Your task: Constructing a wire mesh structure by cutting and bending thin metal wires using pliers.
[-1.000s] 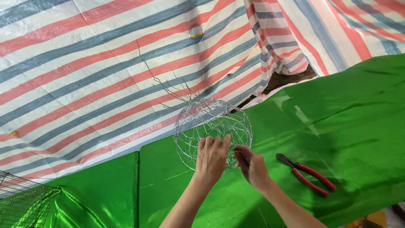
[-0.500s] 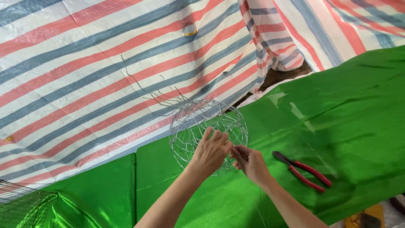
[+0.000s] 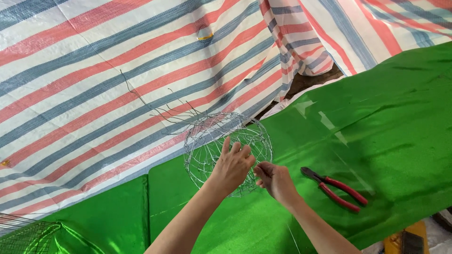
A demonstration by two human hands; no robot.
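While the round wire-mesh ball point(image 3: 228, 151) is held above the green mat point(image 3: 376, 141), near the mat's far edge where it meets the striped tarpaulin point(image 3: 94, 70), it is gripped from the near side by the left hand point(image 3: 232, 167), whose fingers are spread and curled lightly onto the mesh. A bundle of loose wire ends point(image 3: 165, 110) is seen sticking out of the ball's upper left, over the tarpaulin. Just beside the left hand, the right hand point(image 3: 275, 180) is closed to a pinch at the ball's lower right rim; what is pinched cannot be made out. Red-handled pliers point(image 3: 336, 188) are laid on the mat to the right of the right hand, apart from it. A wire cage point(image 3: 23, 235) is partly visible at the mat's near left corner.
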